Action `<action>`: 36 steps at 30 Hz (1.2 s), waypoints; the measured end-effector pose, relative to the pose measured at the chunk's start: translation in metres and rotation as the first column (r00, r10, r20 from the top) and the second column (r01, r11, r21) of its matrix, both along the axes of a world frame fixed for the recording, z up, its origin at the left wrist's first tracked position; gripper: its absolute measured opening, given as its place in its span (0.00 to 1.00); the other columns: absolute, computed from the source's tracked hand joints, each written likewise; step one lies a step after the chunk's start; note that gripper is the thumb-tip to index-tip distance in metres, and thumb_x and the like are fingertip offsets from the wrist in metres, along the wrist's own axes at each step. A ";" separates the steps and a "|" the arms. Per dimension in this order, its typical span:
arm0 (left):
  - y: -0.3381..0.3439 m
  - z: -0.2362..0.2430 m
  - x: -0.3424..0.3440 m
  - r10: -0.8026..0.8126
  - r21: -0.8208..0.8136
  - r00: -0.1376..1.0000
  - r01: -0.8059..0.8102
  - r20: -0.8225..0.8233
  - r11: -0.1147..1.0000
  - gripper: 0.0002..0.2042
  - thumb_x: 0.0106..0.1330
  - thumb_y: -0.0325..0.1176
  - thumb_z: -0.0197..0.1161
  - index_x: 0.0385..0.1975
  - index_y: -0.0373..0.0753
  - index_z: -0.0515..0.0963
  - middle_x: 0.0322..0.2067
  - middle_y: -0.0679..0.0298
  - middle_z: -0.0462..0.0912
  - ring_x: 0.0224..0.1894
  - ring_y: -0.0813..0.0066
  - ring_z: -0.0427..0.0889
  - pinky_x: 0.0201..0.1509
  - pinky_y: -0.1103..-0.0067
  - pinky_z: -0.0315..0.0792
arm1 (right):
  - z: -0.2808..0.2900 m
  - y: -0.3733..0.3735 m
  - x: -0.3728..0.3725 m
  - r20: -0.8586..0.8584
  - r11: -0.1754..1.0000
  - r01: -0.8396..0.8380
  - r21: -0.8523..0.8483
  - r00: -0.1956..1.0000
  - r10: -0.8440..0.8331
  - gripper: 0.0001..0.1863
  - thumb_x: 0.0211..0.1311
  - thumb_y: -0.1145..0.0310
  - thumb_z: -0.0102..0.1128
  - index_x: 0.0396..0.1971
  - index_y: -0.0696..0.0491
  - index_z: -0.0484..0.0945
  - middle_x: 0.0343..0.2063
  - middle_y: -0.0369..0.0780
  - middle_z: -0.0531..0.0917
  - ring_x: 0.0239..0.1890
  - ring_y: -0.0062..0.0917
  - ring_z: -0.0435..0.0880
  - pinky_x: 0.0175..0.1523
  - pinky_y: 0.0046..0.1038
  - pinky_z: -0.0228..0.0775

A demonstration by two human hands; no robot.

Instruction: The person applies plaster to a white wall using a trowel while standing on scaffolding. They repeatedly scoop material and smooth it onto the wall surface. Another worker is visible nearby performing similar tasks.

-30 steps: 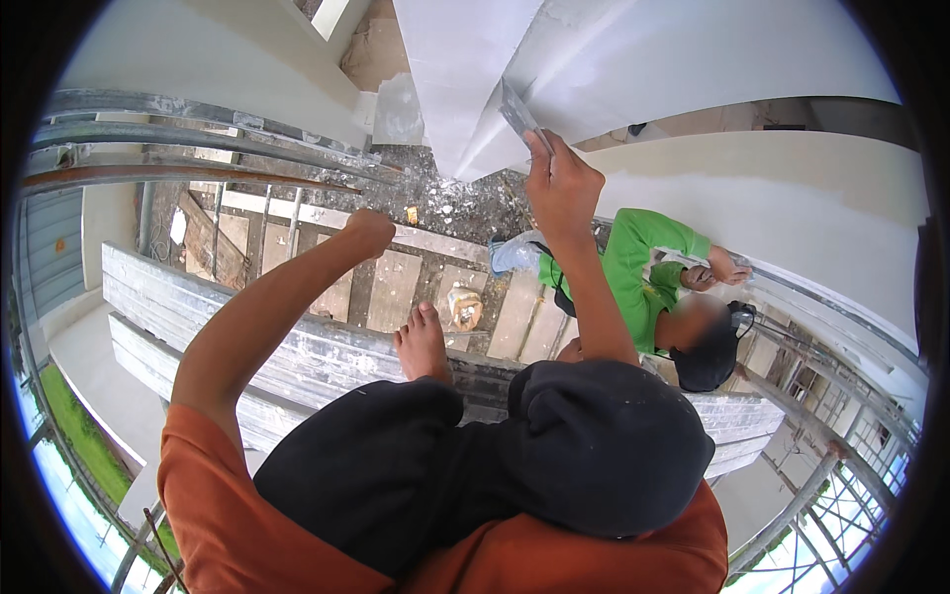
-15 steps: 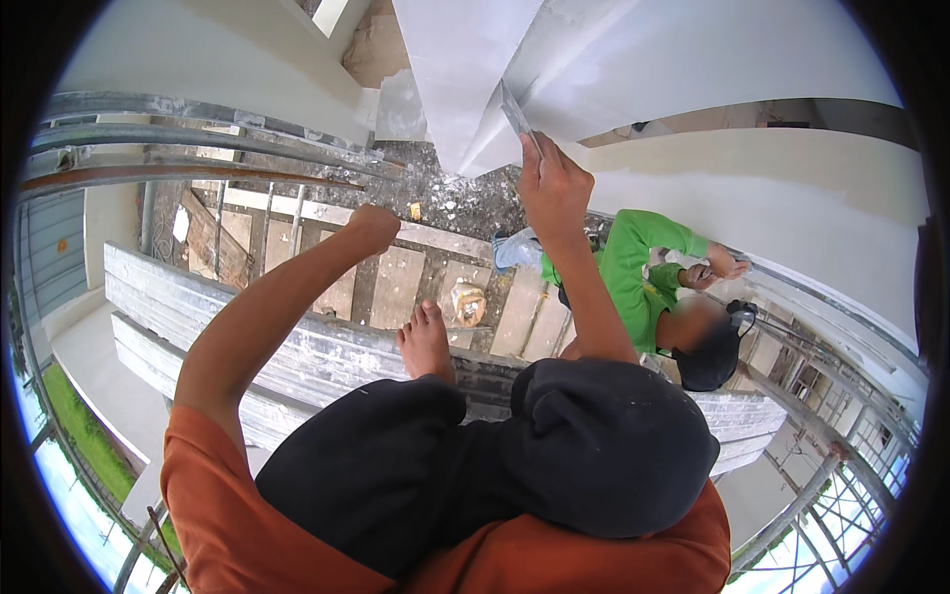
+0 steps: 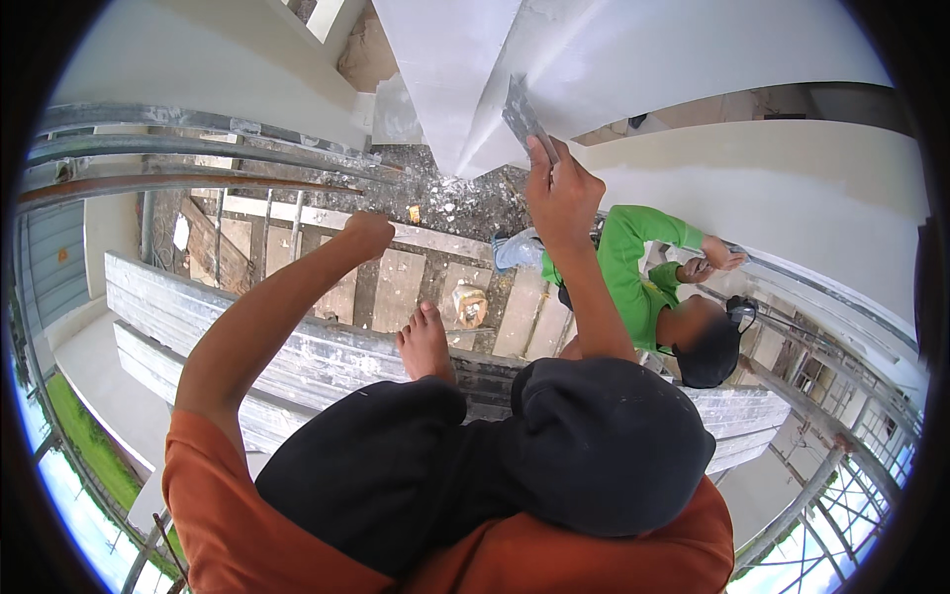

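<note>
My right hand (image 3: 566, 198) is raised in front of me, its fingers wrapped round a putty knife (image 3: 521, 111). The wide metal blade points up and lies at or close to the white corner (image 3: 505, 84) where two plastered faces meet; I cannot tell whether it touches. My left hand (image 3: 370, 236) is held out at mid-height as a closed fist, lower and to the left. Its fingers face away, so anything inside is hidden. Under it are the boards of a lower platform.
I am on grey metal planks (image 3: 228, 307), one bare foot (image 3: 426, 344) showing. Scaffold tubes (image 3: 198, 148) run along the left. A co-worker in a green shirt (image 3: 633, 257) works close by on the right. A bag (image 3: 469, 305) lies below among boards and debris.
My right hand has shifted slightly right and down, and the putty knife's blade now shows more of its broad face. My left fist has moved a little left and down.
</note>
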State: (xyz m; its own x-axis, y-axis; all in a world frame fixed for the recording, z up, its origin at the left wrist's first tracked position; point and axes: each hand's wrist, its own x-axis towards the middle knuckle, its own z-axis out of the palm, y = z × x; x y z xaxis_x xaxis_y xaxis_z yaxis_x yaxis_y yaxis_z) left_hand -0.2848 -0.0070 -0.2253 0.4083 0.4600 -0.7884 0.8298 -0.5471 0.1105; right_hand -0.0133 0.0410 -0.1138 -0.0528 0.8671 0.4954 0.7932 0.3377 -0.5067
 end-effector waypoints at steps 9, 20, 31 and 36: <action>-0.003 -0.002 -0.005 0.020 0.013 0.999 -0.020 0.035 1.000 0.07 0.50 0.27 0.62 0.28 0.35 0.82 0.32 0.52 0.83 0.37 0.58 0.84 0.39 0.68 0.78 | -0.001 -0.004 -0.003 -0.101 1.000 -0.006 0.029 0.995 0.008 0.07 0.61 0.70 0.57 0.30 0.59 0.77 0.17 0.45 0.80 0.15 0.36 0.78 0.20 0.32 0.67; -0.015 -0.002 -0.011 0.050 -0.018 0.999 -0.050 -0.002 0.999 0.07 0.51 0.28 0.62 0.29 0.36 0.81 0.32 0.52 0.83 0.37 0.58 0.84 0.39 0.68 0.78 | -0.028 -0.003 -0.008 -0.029 0.999 -0.028 0.046 0.999 0.029 0.08 0.61 0.69 0.57 0.28 0.58 0.79 0.15 0.45 0.79 0.16 0.37 0.79 0.20 0.33 0.67; -0.020 -0.004 -0.016 0.082 -0.038 0.995 -0.084 -0.058 0.996 0.09 0.51 0.28 0.64 0.33 0.38 0.83 0.38 0.54 0.84 0.41 0.60 0.84 0.41 0.70 0.78 | -0.036 0.001 -0.005 0.125 1.000 -0.013 -0.010 0.992 0.014 0.08 0.61 0.68 0.57 0.26 0.57 0.78 0.14 0.41 0.78 0.14 0.35 0.76 0.20 0.32 0.66; -0.016 -0.008 -0.017 0.068 -0.025 0.998 -0.067 0.016 0.997 0.07 0.51 0.29 0.61 0.29 0.37 0.82 0.32 0.54 0.84 0.36 0.58 0.84 0.38 0.68 0.78 | -0.038 -0.004 -0.002 -0.013 0.994 0.008 0.105 1.000 -0.007 0.08 0.59 0.68 0.59 0.25 0.57 0.78 0.13 0.41 0.77 0.13 0.34 0.76 0.20 0.31 0.65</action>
State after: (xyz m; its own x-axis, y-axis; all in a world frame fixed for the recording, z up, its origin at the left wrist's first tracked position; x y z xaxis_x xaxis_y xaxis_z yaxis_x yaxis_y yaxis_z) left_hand -0.3017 -0.0228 -0.2336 0.3900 0.4678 -0.7932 0.8626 -0.4870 0.1369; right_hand -0.0155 0.0367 -0.1522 -0.0394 0.8107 0.5841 0.7898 0.3834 -0.4789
